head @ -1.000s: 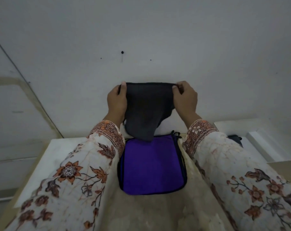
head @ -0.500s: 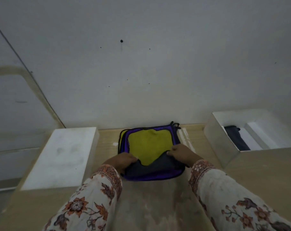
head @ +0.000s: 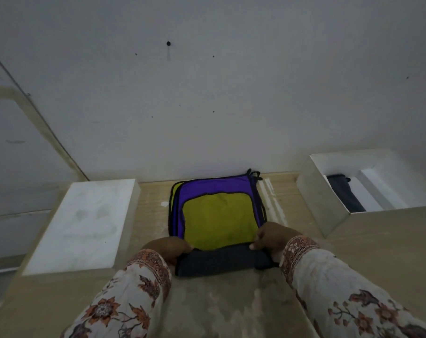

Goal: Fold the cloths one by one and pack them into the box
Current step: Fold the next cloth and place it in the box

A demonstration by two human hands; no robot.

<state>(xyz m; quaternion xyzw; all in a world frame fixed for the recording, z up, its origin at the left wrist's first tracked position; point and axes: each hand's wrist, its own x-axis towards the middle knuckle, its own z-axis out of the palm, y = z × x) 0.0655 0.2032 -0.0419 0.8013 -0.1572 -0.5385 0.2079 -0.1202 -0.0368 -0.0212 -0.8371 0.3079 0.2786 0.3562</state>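
A dark grey cloth [head: 221, 261] lies folded into a narrow strip at the near edge of the cloth stack. My left hand [head: 167, 247] grips its left end and my right hand [head: 273, 236] grips its right end. Just behind it a yellow-green cloth [head: 219, 218] lies flat on a purple cloth [head: 207, 189] with black trim. The open white box [head: 329, 211] stands at the right, with a dark folded cloth [head: 345, 193] inside.
A white box lid [head: 82, 223] lies upside down at the left on the beige table [head: 231, 308]. A plain grey wall rises directly behind the stack. A white insert [head: 378, 189] sits in the box beside the dark cloth.
A second ago I held the grey cloth up in the air by its top corners. It has come down onto the stack and been drawn toward me into a narrow folded strip, uncovering the yellow-green cloth.
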